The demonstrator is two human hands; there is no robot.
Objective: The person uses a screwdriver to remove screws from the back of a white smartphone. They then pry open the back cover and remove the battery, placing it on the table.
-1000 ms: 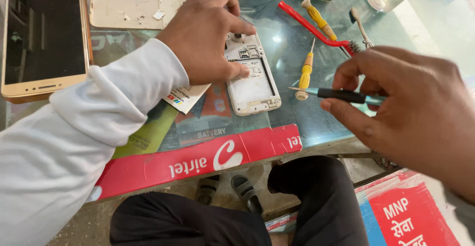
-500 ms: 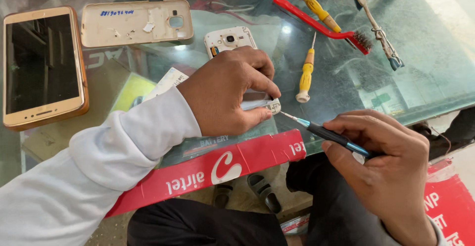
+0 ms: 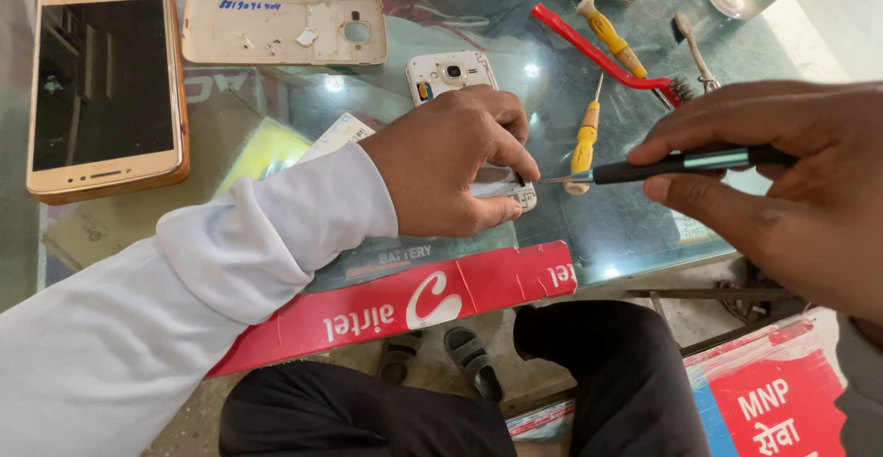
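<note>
Opened white phone [image 3: 452,75], its back cover off and camera end showing, lies flat on the glass bench [image 3: 441,16] under the left hand [image 3: 451,172], whose fingers [image 3: 510,158] are pressed together on its lower end and edges, pinning it down. The right hand [image 3: 791,181] has its fingers clamped round a slim black precision screwdriver [image 3: 671,165], tip aimed at the phone's lower corner, close to it but seemingly not yet touching.

To my eye the phone is light and stiff but delicate: a thin plastic frame with bare parts inside, and it would slide easily on smooth glass. Holding it by the side rails, as the left hand does, looks the safe way, keeping clear of the camera end and the open middle. The screwdriver is thin and would roll, so a pinch near the shaft suits it.

Well apart to the left lie a gold phone [image 3: 106,89] and a loose back cover [image 3: 280,25]. Just beyond the screwdriver rest a small yellow screwdriver [image 3: 585,140], a red-handled brush [image 3: 602,52] and another yellow-handled driver [image 3: 609,36].
</note>
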